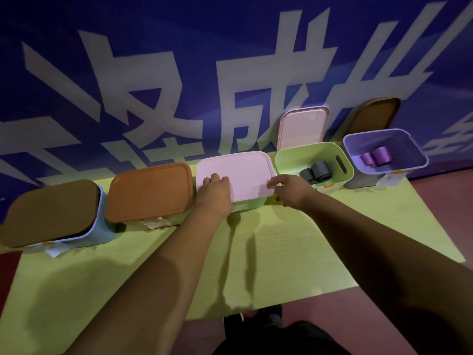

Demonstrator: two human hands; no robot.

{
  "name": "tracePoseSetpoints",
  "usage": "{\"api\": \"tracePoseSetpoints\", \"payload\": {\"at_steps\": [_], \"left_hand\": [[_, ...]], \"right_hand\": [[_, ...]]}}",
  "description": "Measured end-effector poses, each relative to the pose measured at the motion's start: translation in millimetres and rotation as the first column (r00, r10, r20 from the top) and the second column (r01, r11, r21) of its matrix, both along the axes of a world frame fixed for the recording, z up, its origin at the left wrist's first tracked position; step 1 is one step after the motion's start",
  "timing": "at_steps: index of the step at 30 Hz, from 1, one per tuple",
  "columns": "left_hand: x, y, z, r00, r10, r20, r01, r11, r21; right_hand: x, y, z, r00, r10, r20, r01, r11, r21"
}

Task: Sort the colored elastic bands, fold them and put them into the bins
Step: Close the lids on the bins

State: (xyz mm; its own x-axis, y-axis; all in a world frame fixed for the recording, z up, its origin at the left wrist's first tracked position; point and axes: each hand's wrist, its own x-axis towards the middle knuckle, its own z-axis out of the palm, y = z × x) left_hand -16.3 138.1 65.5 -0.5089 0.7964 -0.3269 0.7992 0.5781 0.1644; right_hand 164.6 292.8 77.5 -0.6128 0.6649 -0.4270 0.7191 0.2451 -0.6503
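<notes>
The left hand (213, 192) is gripping the pale pink rectangular plastic lid's (243, 170) near edge with curled fingers; the right hand (289, 189) is seemingly pinching its corner.

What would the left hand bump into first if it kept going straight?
Sliding on over the pink lid it touches, the left hand would probably reach the blue banner behind; depth is unclear.

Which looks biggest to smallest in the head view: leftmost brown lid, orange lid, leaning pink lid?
leftmost brown lid
orange lid
leaning pink lid
The first two look close, and the brown one is nearer the camera, so their order is unsure.
</notes>
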Motion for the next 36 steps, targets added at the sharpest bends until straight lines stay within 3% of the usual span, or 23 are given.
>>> {"api": "tracePoseSetpoints", "payload": {"at_steps": [5,10,16,23,28,33,36], "left_hand": [[12,38,19,0.990,0.050,0.131,-0.063,0.993,0.097],[35,101,42,0.969,-0.004,0.249,-0.060,0.967,0.249],[72,200,68,0.985,-0.044,0.170,-0.028,0.916,0.401],[91,300,61,1.000,-0.024,0.013,0.019,0.947,0.321],[95,330,55,0.994,0.093,-0.050,-0.078,0.968,0.238],[100,330,48,0.955,0.295,-0.043,-0.272,0.922,0.276],[100,318,53,0.914,0.406,0.009,-0.386,0.859,0.336]], "right_hand": [[14,19,20,0.975,-0.215,-0.062,0.204,0.968,-0.148],[42,72,32,0.940,-0.318,-0.124,0.294,0.939,-0.181],[66,153,24,0.886,-0.429,-0.177,0.374,0.885,-0.276],[103,235,3,0.914,-0.358,-0.191,0.285,0.901,-0.327],[119,273,1,0.949,-0.273,-0.160,0.214,0.926,-0.311],[124,289,4,0.985,-0.108,-0.133,0.070,0.963,-0.262],[123,290,5,0.960,-0.219,-0.176,0.143,0.920,-0.366]]}}
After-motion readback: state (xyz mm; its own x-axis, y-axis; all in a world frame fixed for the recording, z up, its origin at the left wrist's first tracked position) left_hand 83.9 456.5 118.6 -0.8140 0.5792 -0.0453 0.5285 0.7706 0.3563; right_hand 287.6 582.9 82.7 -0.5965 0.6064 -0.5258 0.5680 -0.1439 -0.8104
